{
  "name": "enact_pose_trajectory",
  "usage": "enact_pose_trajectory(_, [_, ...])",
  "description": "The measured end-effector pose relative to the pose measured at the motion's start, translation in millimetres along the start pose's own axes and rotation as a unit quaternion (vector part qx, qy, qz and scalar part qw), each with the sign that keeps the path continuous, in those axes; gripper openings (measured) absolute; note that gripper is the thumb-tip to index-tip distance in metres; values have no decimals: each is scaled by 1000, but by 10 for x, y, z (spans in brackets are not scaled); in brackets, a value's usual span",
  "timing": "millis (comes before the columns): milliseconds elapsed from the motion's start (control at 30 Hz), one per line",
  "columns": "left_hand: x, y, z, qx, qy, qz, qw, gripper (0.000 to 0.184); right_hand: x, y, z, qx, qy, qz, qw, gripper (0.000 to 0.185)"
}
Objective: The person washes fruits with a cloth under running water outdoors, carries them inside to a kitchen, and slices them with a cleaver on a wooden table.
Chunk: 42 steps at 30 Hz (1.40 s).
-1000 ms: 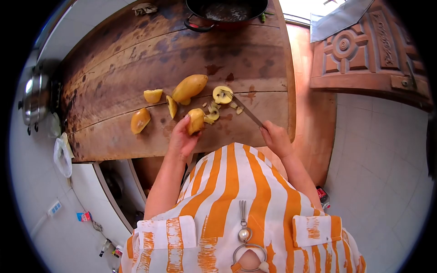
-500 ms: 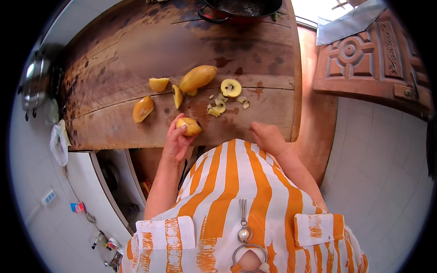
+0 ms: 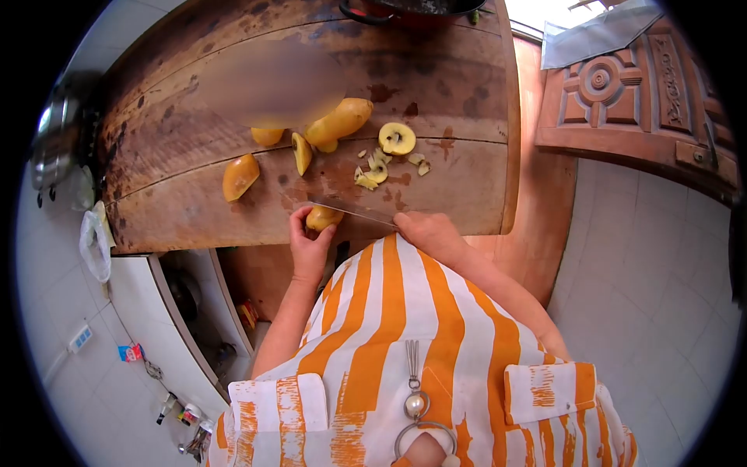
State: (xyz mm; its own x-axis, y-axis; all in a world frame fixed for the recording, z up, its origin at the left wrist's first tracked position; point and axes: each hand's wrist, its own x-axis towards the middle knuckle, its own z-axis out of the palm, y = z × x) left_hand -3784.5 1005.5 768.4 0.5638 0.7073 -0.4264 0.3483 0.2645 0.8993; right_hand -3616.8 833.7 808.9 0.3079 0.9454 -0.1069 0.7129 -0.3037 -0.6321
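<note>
My left hand (image 3: 310, 247) is closed around a yellow-orange squash piece (image 3: 320, 220) near the front edge of the wooden table (image 3: 459, 183). The fingers of my right hand (image 3: 429, 230) wrap around a knife (image 3: 356, 211), its handle hidden in the grip. The blade reaches left across the top of the held piece; whether it has cut in, I cannot tell. Beyond my hands lie a larger squash section (image 3: 342, 121), a wedge (image 3: 302, 154), another chunk (image 3: 241, 177) and a partly covered piece (image 3: 267, 136). To their right are a pale cut ring (image 3: 398, 138) and several scraps (image 3: 375, 170).
A dark pan (image 3: 420, 8) with a red-and-black handle stands at the table's far edge. A blurred patch covers part of the tabletop. Right of the table is a carved wooden door (image 3: 607, 93). An open cabinet (image 3: 191, 303) is below at left, near a hanging plastic bag (image 3: 95, 247).
My right hand has moved left and up, bringing the knife blade over the squash piece. My left hand has turned its grip, with the piece now lower against the table edge. The view has shifted slightly.
</note>
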Motion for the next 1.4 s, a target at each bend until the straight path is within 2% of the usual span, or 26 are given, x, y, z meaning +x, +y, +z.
enact_pose_trajectory(33, [4, -53, -20, 43, 0, 26, 999, 42, 6, -21, -1, -14, 0, -12, 1000, 7])
enact_pose_trajectory(233, [-33, -20, -6, 4, -18, -13, 1000, 41, 27, -73, 26, -55, -3, -33, 998, 8])
enact_pose_trajectory(367, [-22, -40, 10, 7, -11, -8, 1000, 42, 26, -61, 67, -61, -7, -32, 998, 9])
enact_pose_trajectory(600, [-3, -145, 9, 65, 6, 50, 997, 43, 95, -139, -82, -8, -51, -1, 999, 11])
enact_pose_trajectory(767, [0, -78, 14, 108, 1, 70, 992, 45, 177, -157, -125, 1, -130, 48, 990, 8])
enact_pose_trajectory(833, [-20, -5, 45, 192, 3, 112, 975, 47, 255, -199, -84, 6, -136, 55, 989, 7])
enact_pose_trajectory(967, [-17, -30, 16, 188, 2, 114, 975, 49, 423, -201, 33, -6, -149, 43, 988, 8])
enact_pose_trajectory(1033, [-12, -73, -28, 205, -26, 144, 968, 48, 434, -139, 136, 8, -132, 37, 991, 8])
enact_pose_trajectory(1067, [-8, -104, -38, 206, -24, 144, 968, 48, 438, -112, 176, 21, -115, 31, 993, 7])
enact_pose_trajectory(1133, [-30, -154, -43, -14, -25, 35, 999, 48, 413, -103, 209, 17, -118, 41, 992, 7])
enact_pose_trajectory(1200, [-41, -174, -46, -46, -32, 29, 998, 48, 351, -71, 227, 8, -123, 53, 991, 8])
enact_pose_trajectory(1233, [-35, -183, -60, -73, -36, 25, 996, 49, 326, -52, 244, 33, -73, 68, 994, 9])
enact_pose_trajectory(1267, [-24, -185, -92, -73, -30, 25, 997, 49, 319, -46, 266, 61, -24, 81, 995, 10])
enact_pose_trajectory(1333, [-36, -188, -146, 13, -38, 28, 999, 51, 272, -59, 195, 59, -33, 74, 995, 12])
enact_pose_trajectory(1400, [-34, -257, -197, 28, -41, 39, 998, 52, 242, -70, 73, 49, -36, 73, 995, 14])
